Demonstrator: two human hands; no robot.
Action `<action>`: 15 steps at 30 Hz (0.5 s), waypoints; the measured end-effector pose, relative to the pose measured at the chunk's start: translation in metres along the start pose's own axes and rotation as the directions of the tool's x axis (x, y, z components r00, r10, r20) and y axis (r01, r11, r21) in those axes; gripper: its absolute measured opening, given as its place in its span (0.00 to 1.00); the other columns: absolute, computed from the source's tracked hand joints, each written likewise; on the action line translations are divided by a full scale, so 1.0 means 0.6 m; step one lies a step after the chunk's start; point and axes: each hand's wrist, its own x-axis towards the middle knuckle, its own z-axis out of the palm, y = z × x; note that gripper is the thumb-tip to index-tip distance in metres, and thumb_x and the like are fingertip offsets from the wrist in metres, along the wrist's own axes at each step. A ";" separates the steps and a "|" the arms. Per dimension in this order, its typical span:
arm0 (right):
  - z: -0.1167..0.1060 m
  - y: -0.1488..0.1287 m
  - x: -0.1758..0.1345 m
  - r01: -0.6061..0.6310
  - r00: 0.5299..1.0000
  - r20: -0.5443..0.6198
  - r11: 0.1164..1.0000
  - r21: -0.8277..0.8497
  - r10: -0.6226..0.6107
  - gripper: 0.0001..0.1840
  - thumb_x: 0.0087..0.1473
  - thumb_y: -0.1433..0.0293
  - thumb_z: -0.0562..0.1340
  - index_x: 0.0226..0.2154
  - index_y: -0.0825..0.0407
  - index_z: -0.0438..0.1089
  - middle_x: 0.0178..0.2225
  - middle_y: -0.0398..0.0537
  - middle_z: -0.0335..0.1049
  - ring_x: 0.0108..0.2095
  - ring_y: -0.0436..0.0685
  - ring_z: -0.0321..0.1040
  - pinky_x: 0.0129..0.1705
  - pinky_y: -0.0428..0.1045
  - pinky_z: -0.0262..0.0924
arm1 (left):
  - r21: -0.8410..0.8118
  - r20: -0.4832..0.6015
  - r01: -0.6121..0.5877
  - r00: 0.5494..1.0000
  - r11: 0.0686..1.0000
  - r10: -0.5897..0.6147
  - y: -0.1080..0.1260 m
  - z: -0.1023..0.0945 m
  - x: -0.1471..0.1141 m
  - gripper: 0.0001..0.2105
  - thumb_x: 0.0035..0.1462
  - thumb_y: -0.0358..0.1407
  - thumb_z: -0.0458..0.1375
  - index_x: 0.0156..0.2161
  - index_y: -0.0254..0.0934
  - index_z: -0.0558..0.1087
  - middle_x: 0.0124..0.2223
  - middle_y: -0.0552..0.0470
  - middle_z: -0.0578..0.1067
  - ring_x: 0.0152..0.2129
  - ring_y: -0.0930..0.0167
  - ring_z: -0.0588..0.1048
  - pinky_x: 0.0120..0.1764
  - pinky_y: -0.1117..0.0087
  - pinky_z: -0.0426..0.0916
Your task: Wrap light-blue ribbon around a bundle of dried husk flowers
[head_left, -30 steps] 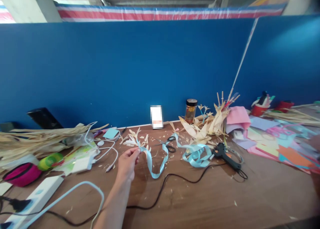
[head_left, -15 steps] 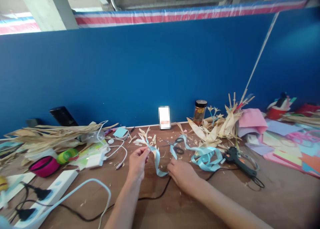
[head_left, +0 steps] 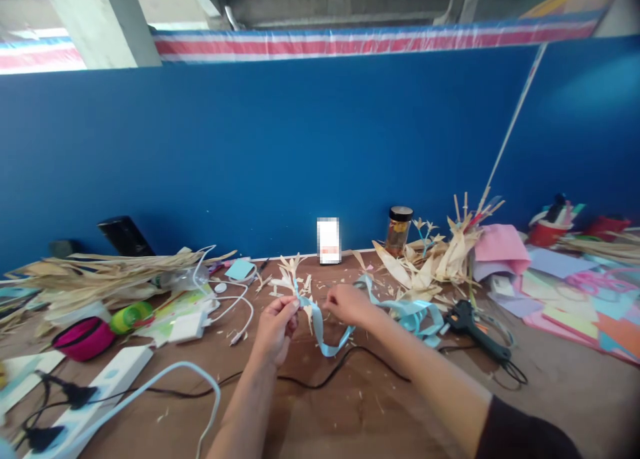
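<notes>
My left hand (head_left: 279,325) is closed in a pinch on the stem of a small dried-husk flower (head_left: 290,269), just below its pale petals. Light blue ribbon (head_left: 327,349) runs from that pinch, loops down near the table and passes up behind my right arm. My right hand (head_left: 347,304) is over the black-handled scissors (head_left: 361,283), fingers curled down and pressed together. Most of the scissors is hidden under this hand, and whether the fingers grip them cannot be made out. The rest of the ribbon lies in a loose heap (head_left: 417,319) beyond my right forearm.
A glue gun (head_left: 477,332), a lidded jar (head_left: 399,231) and dried husks (head_left: 450,255) stand to the right, with coloured paper (head_left: 565,305) further over. At left are a power strip (head_left: 95,395), white cables and more husks (head_left: 110,275). A black cord (head_left: 320,382) crosses the table.
My right hand has left the ribbon near the table and moved forward, up over the scissors. My left hand keeps its pinch on the flower stem. The view has tilted slightly up.
</notes>
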 end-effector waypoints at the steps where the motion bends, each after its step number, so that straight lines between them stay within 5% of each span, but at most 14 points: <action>1: 0.016 -0.010 0.008 -0.027 1.000 -0.002 1.000 0.001 0.027 0.15 0.48 0.61 0.56 0.24 0.53 0.73 0.29 0.55 0.73 0.32 0.59 0.69 0.32 0.47 0.56 | -0.008 0.008 -0.004 1.000 1.000 0.004 -0.001 -0.001 0.000 0.08 0.39 0.34 0.62 0.25 0.33 0.69 0.15 0.61 0.63 0.12 0.83 0.57 0.17 0.82 0.50; 8: 0.081 -0.028 0.039 -0.149 0.986 -0.054 0.984 0.098 0.155 0.11 0.34 0.63 0.66 0.19 0.56 0.73 0.24 0.59 0.73 0.28 0.62 0.70 0.25 0.47 0.56 | -0.057 0.010 -0.035 0.999 0.998 0.036 -0.001 -0.001 0.000 0.07 0.40 0.33 0.62 0.26 0.33 0.69 0.15 0.61 0.63 0.12 0.83 0.57 0.17 0.81 0.50; 12: 0.079 -0.011 0.037 -0.111 0.983 -0.115 0.963 0.245 0.142 0.12 0.37 0.65 0.63 0.12 0.54 0.68 0.17 0.52 0.70 0.22 0.56 0.67 0.23 0.46 0.53 | -0.007 -0.036 -0.009 0.999 1.000 0.009 -0.002 0.000 0.002 0.08 0.40 0.35 0.62 0.26 0.33 0.69 0.15 0.62 0.63 0.12 0.83 0.57 0.17 0.81 0.49; 15: 0.054 0.009 0.022 -0.033 0.964 -0.232 0.922 0.386 0.131 0.11 0.43 0.65 0.59 0.18 0.54 0.68 0.19 0.47 0.69 0.23 0.52 0.64 0.24 0.44 0.53 | 0.028 -0.086 0.011 0.996 1.000 -0.008 -0.010 0.003 0.004 0.09 0.39 0.36 0.62 0.26 0.33 0.69 0.14 0.62 0.61 0.11 0.83 0.55 0.16 0.81 0.48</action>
